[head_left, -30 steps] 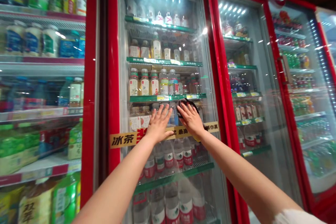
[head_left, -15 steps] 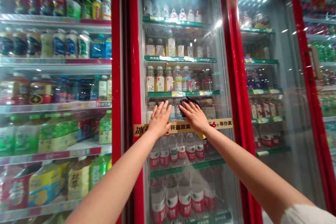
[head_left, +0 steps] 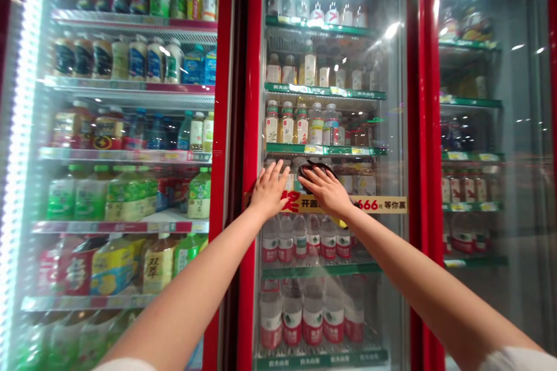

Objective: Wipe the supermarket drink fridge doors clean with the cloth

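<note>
With left hand (head_left: 268,192) and right hand (head_left: 325,190) apart and splayed, press the dark cloth (head_left: 333,173) under the right one, at three o'clock from the left, flat and evenly against the glass door (head_left: 391,177).

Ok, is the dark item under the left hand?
No, the dark item shows under the fingers of the right hand, apart from the left hand.

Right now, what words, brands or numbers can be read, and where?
"开盖": yellow strip, between left hand and right hand
"666元 等你赢": same strip, farther right
"双萃": bottle, left fridge
Partly hidden: red character
Too small or blurred: other labels, price tags, shelf lettering
</note>
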Demonstrator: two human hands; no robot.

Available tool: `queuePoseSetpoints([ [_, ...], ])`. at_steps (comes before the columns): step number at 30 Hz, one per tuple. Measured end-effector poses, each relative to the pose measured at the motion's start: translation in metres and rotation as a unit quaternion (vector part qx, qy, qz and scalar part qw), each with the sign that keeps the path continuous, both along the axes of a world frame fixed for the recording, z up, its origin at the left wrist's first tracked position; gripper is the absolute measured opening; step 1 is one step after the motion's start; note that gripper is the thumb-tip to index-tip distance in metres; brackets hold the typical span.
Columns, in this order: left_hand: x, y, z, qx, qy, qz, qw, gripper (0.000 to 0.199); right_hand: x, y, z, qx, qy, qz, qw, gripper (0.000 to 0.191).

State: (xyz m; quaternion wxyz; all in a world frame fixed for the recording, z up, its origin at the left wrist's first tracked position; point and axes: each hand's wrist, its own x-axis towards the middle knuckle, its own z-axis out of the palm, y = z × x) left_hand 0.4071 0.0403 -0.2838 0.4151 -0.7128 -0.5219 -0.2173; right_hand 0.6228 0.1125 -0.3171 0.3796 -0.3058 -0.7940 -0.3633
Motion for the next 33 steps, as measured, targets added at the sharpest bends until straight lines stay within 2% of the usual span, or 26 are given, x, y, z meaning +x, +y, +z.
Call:
queuePoseSetpoints([
  [1,-0.005,-0.001,-0.001,0.002,-0.002,0.000,1.000,0.090,0.004,0.001,-0.001,-0.004,0.007,-0.005,1.000,0.062],
  [3,-0.015,-0.002,-0.002,0.010,-0.006,-0.004,1.000,0.091,0.004,0.005,0.011,-0.010,0.059,-0.020,0.998,0.063],
  [6,-0.024,-0.002,-0.004,0.024,-0.018,-0.011,0.999,0.091,-0.025,0.008,0.040,-0.012,0.163,-0.040,0.986,0.063],
  [8,-0.028,-0.001,-0.006,0.033,-0.027,-0.017,0.999,0.089,-0.050,0.006,0.048,-0.005,0.184,-0.039,0.982,0.062],
  [11,-0.034,0.001,-0.010,0.048,-0.039,-0.030,0.998,0.086,-0.064,0.001,0.035,0.017,0.098,-0.011,0.995,0.060],
  [13,-0.039,0.001,-0.012,0.056,-0.045,-0.043,0.996,0.085,-0.054,-0.001,0.022,0.030,0.018,0.009,0.999,0.060],
  [15,-0.044,0.002,-0.014,0.058,-0.048,-0.054,0.996,0.084,-0.041,-0.001,0.017,0.032,-0.013,0.012,0.999,0.061],
  [18,-0.049,0.001,-0.016,0.064,-0.052,-0.061,0.995,0.081,-0.042,-0.001,0.033,0.010,0.054,-0.009,0.998,0.059],
  [21,-0.053,-0.001,-0.017,0.087,-0.069,-0.060,0.992,0.077,-0.071,-0.007,0.049,-0.011,0.131,-0.024,0.991,0.059],
  [24,-0.058,-0.006,-0.021,0.099,-0.086,-0.053,0.990,0.077,-0.093,-0.012,0.040,-0.003,0.065,0.010,0.998,0.060],
  [26,-0.062,-0.009,-0.024,0.100,-0.087,-0.054,0.990,0.077,-0.091,-0.013,0.026,0.008,-0.015,0.043,0.999,0.061],
  [28,-0.067,-0.012,-0.027,0.096,-0.084,-0.055,0.990,0.077,-0.082,-0.010,0.019,0.012,-0.049,0.060,0.997,0.060],
  [30,-0.072,-0.015,-0.030,0.086,-0.078,-0.054,0.992,0.077,-0.076,-0.007,0.023,0.013,-0.025,0.058,0.998,0.058],
  [33,-0.077,-0.016,-0.034,0.075,-0.071,-0.058,0.993,0.079,-0.087,-0.006,0.041,0.014,0.061,0.036,0.997,0.056],
])
